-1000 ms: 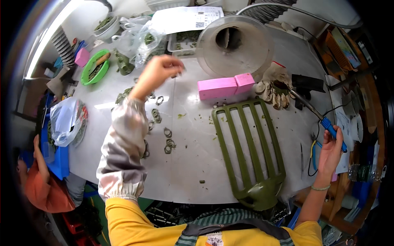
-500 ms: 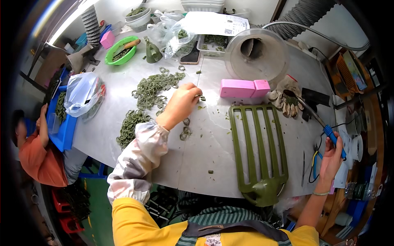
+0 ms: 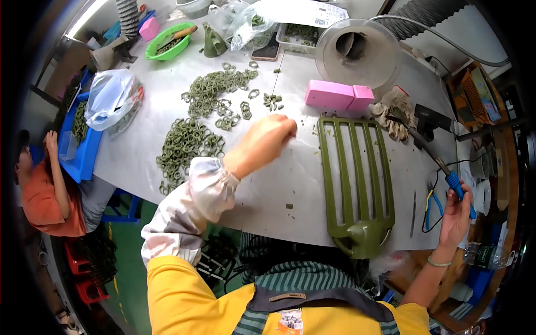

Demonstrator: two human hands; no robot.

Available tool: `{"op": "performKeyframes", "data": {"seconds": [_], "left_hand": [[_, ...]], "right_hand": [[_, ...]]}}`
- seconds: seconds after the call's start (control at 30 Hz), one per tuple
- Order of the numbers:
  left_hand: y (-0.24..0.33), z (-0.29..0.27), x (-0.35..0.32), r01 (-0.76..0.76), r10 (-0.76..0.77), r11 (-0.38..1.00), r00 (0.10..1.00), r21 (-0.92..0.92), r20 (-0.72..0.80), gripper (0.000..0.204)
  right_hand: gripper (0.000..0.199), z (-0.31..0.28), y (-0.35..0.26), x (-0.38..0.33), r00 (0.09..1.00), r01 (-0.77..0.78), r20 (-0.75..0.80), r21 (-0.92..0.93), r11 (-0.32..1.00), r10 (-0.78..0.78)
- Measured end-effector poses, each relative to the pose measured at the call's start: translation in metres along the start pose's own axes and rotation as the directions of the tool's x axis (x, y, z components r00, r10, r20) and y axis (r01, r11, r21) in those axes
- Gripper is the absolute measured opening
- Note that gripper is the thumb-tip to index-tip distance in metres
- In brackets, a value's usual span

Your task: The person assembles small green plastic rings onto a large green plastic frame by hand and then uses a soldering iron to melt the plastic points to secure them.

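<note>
A white tube light (image 3: 89, 17) glows upper left, green floor (image 3: 132, 254) below, wooden shelving (image 3: 512, 156) right.

Observing remotely, I count one left hand (image 3: 261, 144), one right hand (image 3: 455, 219), one blue-handled tool (image 3: 455, 183), one slotted green frame (image 3: 363, 234), three pink blocks (image 3: 329, 95), one green bowl (image 3: 176, 52), one phone (image 3: 266, 52) and one dark green cone (image 3: 214, 44). I further record one co-worker (image 3: 53, 201), two red stools (image 3: 89, 292) and one blue tray (image 3: 86, 167). Green rings (image 3: 190, 151) form two main heaps, too overlapped for me to number; one cluster of small green pieces (image 3: 272, 101) is too fine to count exactly.
</note>
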State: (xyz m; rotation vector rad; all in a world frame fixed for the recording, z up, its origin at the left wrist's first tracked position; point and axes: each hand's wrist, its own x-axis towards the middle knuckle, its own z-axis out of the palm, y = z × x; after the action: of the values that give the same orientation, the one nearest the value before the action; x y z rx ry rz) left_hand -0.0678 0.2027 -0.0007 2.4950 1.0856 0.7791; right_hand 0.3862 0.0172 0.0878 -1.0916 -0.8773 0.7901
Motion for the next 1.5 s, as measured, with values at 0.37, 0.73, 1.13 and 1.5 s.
{"op": "performKeyframes", "data": {"seconds": [0.37,0.73,1.13,1.5], "left_hand": [[0.034,0.027,-0.061,0.090,-0.113,0.973,0.989,-0.213,-0.099,0.012],[0.070,0.047,-0.061,0.165,-0.214,0.915,0.972,-0.367,-0.098,0.010],[0.071,0.065,-0.050,0.042,-0.099,0.949,0.981,-0.312,-0.169,0.008],[0.072,0.007,-0.075,0.229,-0.168,0.933,0.960,-0.279,0.225,0.019]], "right_hand": [[0.028,0.064,-0.034,-0.029,0.838,0.317,0.546,-0.472,0.823,-0.010],[0.027,0.103,-0.045,-0.032,0.613,0.422,0.774,-0.493,0.761,0.161],[0.028,0.106,-0.050,-0.034,0.569,0.468,0.800,-0.507,0.724,0.192],[0.019,0.075,-0.057,-0.036,0.707,0.401,0.699,-0.520,0.754,0.106]]}}
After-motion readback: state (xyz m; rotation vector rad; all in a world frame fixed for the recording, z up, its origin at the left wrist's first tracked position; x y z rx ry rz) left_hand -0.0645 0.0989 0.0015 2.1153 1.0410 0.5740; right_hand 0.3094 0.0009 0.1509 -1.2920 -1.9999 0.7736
